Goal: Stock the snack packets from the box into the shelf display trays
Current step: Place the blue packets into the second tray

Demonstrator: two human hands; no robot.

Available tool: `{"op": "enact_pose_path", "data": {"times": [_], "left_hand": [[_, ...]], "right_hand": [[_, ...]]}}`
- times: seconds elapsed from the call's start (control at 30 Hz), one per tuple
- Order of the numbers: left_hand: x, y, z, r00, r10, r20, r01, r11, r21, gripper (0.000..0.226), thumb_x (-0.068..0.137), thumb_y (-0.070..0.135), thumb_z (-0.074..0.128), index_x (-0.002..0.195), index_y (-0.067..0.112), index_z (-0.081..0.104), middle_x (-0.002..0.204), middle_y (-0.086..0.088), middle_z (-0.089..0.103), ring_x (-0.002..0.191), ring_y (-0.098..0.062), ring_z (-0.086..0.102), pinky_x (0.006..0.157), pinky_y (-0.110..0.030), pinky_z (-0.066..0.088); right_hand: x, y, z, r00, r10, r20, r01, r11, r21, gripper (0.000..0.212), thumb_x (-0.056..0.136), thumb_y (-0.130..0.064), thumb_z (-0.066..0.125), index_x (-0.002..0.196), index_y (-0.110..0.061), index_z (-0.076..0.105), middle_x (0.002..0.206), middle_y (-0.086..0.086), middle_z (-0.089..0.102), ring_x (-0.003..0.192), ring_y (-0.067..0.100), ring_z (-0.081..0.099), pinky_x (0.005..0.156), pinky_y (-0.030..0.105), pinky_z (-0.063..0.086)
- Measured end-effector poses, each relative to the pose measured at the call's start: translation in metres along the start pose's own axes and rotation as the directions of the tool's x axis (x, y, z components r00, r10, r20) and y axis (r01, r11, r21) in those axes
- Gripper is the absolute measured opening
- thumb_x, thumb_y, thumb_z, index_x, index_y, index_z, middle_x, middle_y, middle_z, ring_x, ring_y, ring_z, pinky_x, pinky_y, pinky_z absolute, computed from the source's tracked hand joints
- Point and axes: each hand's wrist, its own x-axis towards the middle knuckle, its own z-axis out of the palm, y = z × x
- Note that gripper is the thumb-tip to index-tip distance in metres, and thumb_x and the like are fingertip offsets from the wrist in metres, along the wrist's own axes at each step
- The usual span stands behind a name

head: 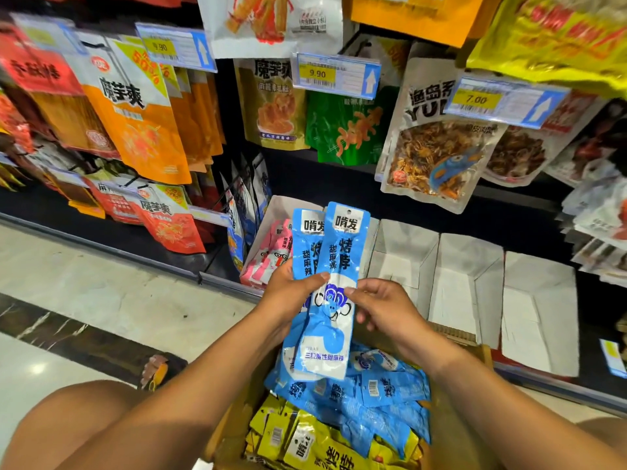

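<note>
I hold a small stack of long blue snack packets [334, 266] upright above the cardboard box [234, 422]. My left hand [288, 290] grips the stack from the left, thumb across the front packet. My right hand [383, 310] pinches the front packet's right edge with its fingertips. The box below holds several loose blue packets [380, 388] and several yellow packets [305, 442]. On the bottom shelf stand white display trays: one [281, 208] with pink packets [271, 259], then three without packets [403, 256], [468, 283], [539, 317].
Hanging snack bags fill the pegs above: orange bags [142, 123] at the left, a clear fish-snack bag [437, 154] at the right, price tags [336, 74] on the rails. The tiled floor [84, 293] lies at the left. My knee [68, 432] is at the lower left.
</note>
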Motion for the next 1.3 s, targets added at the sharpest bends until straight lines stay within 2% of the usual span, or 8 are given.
{"op": "enact_pose_path", "data": {"times": [0.23,0.57,0.7,0.93,1.07,1.17,1.23,1.3], "left_hand": [[0.018,0.018,-0.027,0.975,-0.052,-0.215,0.059,0.998,0.03,0.019,0.095,0.005,0.056,0.107,0.014,0.067,0.097,-0.012,0.078,0.08,-0.03,0.074,0.079,-0.049,0.061],[0.034,0.037,-0.075,0.961,0.043,-0.272,-0.033,0.999,0.042,0.016,0.099,0.007,0.064,0.112,0.016,0.068,0.107,-0.013,0.077,0.089,-0.032,0.075,0.083,-0.048,0.06],[0.038,0.037,-0.085,0.959,0.04,-0.28,-0.031,0.999,0.035,0.016,0.099,0.008,0.064,0.114,0.014,0.068,0.107,-0.011,0.078,0.098,-0.036,0.075,0.093,-0.059,0.057],[0.045,0.03,-0.094,0.939,0.049,-0.339,-0.025,0.997,0.074,0.011,0.097,0.006,0.066,0.1,0.017,0.067,0.1,-0.012,0.078,0.088,-0.032,0.075,0.086,-0.053,0.061],[0.042,0.027,-0.097,0.947,0.039,-0.318,-0.023,0.998,0.054,0.011,0.097,0.005,0.065,0.103,0.014,0.067,0.099,-0.014,0.078,0.085,-0.033,0.075,0.08,-0.046,0.06],[0.043,0.026,-0.095,0.952,0.013,-0.305,-0.002,0.999,0.035,0.012,0.098,0.004,0.064,0.105,0.013,0.066,0.101,-0.012,0.078,0.086,-0.03,0.075,0.079,-0.042,0.06],[0.044,0.025,-0.094,0.951,-0.004,-0.309,0.016,0.999,0.037,0.012,0.098,0.005,0.065,0.107,0.014,0.066,0.101,-0.012,0.078,0.086,-0.03,0.075,0.077,-0.041,0.059],[0.043,0.026,-0.094,0.951,-0.017,-0.308,0.03,0.999,0.035,0.012,0.098,0.007,0.065,0.107,0.014,0.066,0.099,-0.012,0.079,0.084,-0.031,0.075,0.076,-0.043,0.059]], "right_hand": [[0.071,-0.006,-0.027,0.987,0.129,-0.092,-0.123,0.99,0.069,0.019,0.094,-0.011,0.068,0.104,0.005,0.065,0.083,0.017,0.065,0.046,0.009,0.053,0.042,0.021,0.044],[0.22,0.021,-0.009,0.938,0.254,-0.238,-0.279,0.957,-0.076,0.024,0.096,-0.012,0.066,0.115,-0.002,0.056,0.08,0.018,0.068,0.047,0.012,0.061,0.044,0.023,0.052],[0.254,0.042,0.006,0.921,0.281,-0.269,-0.326,0.935,-0.138,0.011,0.097,-0.008,0.063,0.104,-0.004,0.056,0.074,0.016,0.065,0.053,0.016,0.062,0.043,0.023,0.051],[0.298,0.095,0.025,0.889,0.37,-0.272,-0.41,0.906,-0.108,0.016,0.096,-0.005,0.064,0.105,-0.011,0.052,0.096,0.023,0.065,0.064,0.019,0.064,0.038,0.02,0.051],[0.316,0.122,0.03,0.863,0.422,-0.278,-0.454,0.889,-0.057,0.023,0.094,-0.006,0.067,0.116,-0.007,0.058,0.098,0.02,0.068,0.069,0.022,0.069,0.061,0.031,0.061],[0.323,0.135,0.03,0.866,0.437,-0.244,-0.473,0.873,-0.118,0.046,0.086,-0.01,0.077,0.126,-0.003,0.056,0.101,0.02,0.072,0.073,0.025,0.075,0.073,0.038,0.063],[0.321,0.137,0.035,0.889,0.395,-0.23,-0.442,0.871,-0.213,0.047,0.081,-0.015,0.083,0.119,-0.003,0.058,0.103,0.02,0.072,0.07,0.024,0.072,0.057,0.028,0.06],[0.316,0.134,0.041,0.919,0.294,-0.262,-0.39,0.774,-0.499,0.042,0.078,-0.024,0.085,0.106,-0.006,0.059,0.105,0.018,0.072,0.077,0.026,0.069,0.053,0.025,0.049]]}}
